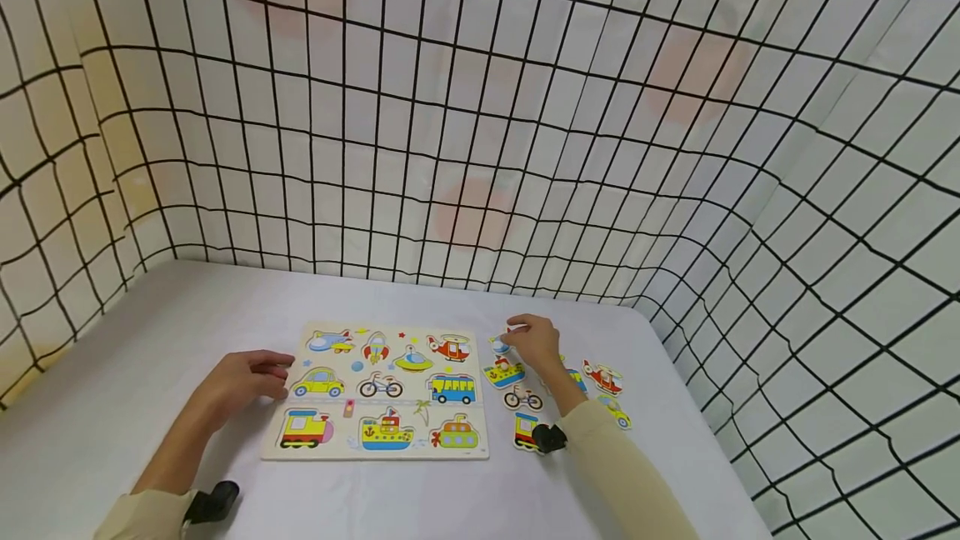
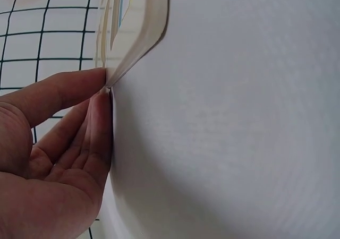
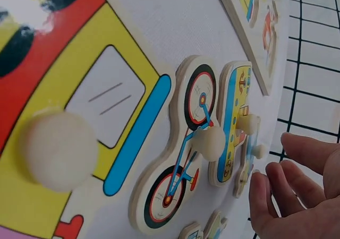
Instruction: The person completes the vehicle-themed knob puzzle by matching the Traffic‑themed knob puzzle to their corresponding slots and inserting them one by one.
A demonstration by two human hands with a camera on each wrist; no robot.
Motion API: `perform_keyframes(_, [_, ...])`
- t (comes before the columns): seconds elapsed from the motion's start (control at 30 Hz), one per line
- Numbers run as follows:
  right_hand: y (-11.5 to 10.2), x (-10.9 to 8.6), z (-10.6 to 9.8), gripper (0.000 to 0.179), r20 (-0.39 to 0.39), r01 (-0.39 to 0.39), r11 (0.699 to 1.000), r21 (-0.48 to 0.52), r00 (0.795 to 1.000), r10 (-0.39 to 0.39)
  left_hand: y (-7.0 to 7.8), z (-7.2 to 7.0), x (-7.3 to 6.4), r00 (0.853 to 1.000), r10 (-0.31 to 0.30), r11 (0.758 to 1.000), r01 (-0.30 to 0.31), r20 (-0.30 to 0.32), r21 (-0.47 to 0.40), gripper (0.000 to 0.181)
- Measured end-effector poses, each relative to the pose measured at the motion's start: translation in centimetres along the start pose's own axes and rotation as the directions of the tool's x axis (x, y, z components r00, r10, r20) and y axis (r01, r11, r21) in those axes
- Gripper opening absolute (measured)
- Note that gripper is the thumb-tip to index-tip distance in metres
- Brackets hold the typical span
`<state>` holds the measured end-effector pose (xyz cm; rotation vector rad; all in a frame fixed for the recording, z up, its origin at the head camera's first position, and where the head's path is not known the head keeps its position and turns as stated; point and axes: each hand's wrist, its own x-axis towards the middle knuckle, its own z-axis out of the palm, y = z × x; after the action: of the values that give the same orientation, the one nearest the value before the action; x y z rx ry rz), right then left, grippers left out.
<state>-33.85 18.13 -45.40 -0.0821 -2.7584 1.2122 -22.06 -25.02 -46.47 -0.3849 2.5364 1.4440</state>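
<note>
A wooden puzzle board (image 1: pixel 347 386) printed with vehicles lies flat on the table. My left hand (image 1: pixel 238 386) is at its left side, and the thumb and fingertips touch the board's edge (image 2: pixel 138 42) in the left wrist view. My right hand (image 1: pixel 534 344) hovers over a small blue-and-white puzzle piece (image 1: pixel 499 346). In the right wrist view, the thumb and fingers stand apart near that piece's round knob (image 3: pixel 258 151), with a gap visible. Close by lie the ship piece (image 1: pixel 504 372) and the bicycle piece (image 1: pixel 522 398).
A train piece (image 1: pixel 525 430) lies near the right wrist's black camera (image 1: pixel 550 438). Further right are a red helicopter piece (image 1: pixel 603 377) and a yellow car piece (image 1: pixel 615 412). A bus piece is partly hidden by the right forearm. Black-gridded white cloth (image 1: pixel 420 148) surrounds the white table (image 1: pixel 375 498).
</note>
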Motion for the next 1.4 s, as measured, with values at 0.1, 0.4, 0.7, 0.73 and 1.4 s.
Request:
perform_keyframes(0.1, [0.2, 0.4, 0.2, 0.032, 0.017, -0.037, 0.999, -0.008, 0.999, 0.037, 0.2, -0.1, -0.1, 1.0, 0.001, 1.0, -0.001, -0.002, 0.001, 0.064])
perform_keyframes(0.4, [0.9, 1.0, 1.1, 0.022, 0.004, -0.053, 0.998, -0.027, 0.999, 0.053, 0.2, -0.4, 0.1, 1.0, -0.001, 1.0, 0.0, 0.015, 0.009, 0.065])
perform_keyframes(0.7, [1.1, 1.2, 1.4, 0.014, 0.002, -0.056, 0.998, -0.021, 0.998, 0.056, 0.0, -0.6, 0.6, 0.999, -0.002, 1.0, 0.002, 0.034, 0.01, 0.064])
perform_keyframes(0.73, [1.1, 1.2, 1.4, 0.013, 0.005, -0.058, 0.998, -0.022, 0.998, 0.058, 0.0, -0.6, 0.6, 0.999, -0.005, 1.0, 0.005, 0.033, 0.01, 0.064])
perform_keyframes(1.4, [1.2, 1.8, 1.0, 0.01, 0.057, -0.092, 0.996, -0.001, 0.994, 0.092, 0.0, -0.7, 0.5, 1.0, -0.009, 1.0, 0.009, 0.027, 0.001, 0.062])
